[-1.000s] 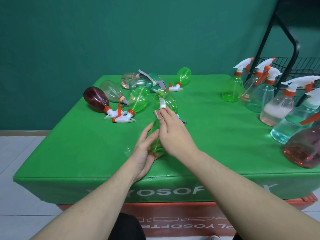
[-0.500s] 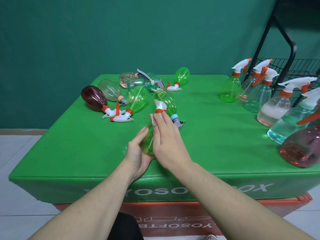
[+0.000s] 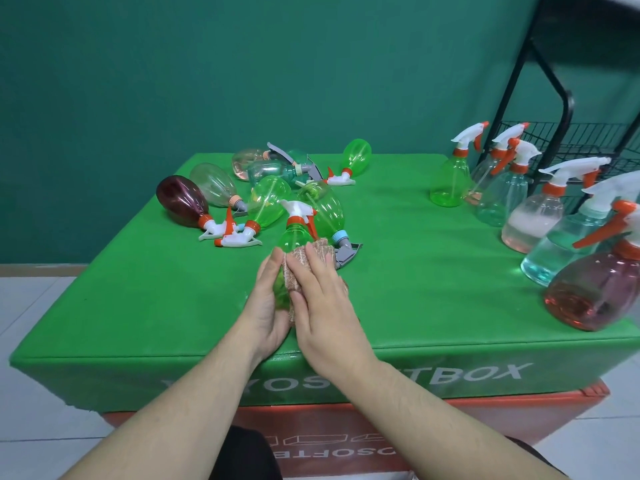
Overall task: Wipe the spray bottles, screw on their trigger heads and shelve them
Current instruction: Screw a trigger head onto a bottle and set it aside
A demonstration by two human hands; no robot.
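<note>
A green spray bottle (image 3: 293,239) with a white and orange trigger head stands tilted near the table's front middle. My left hand (image 3: 268,306) cups its lower body from the left. My right hand (image 3: 323,296) presses a pinkish cloth (image 3: 313,256) against the bottle's right side, fingers laid over the cloth. The bottle's base is hidden between my hands.
Several bottles lie in a heap at the back left of the green table (image 3: 415,271), among them a dark red one (image 3: 181,200). Several upright bottles (image 3: 533,216) with trigger heads line the right edge. A black wire shelf rack (image 3: 568,133) stands behind them.
My right hand slid from the bottle's neck down onto its body with the cloth. The trigger head, earlier covered by my fingers, now shows.
</note>
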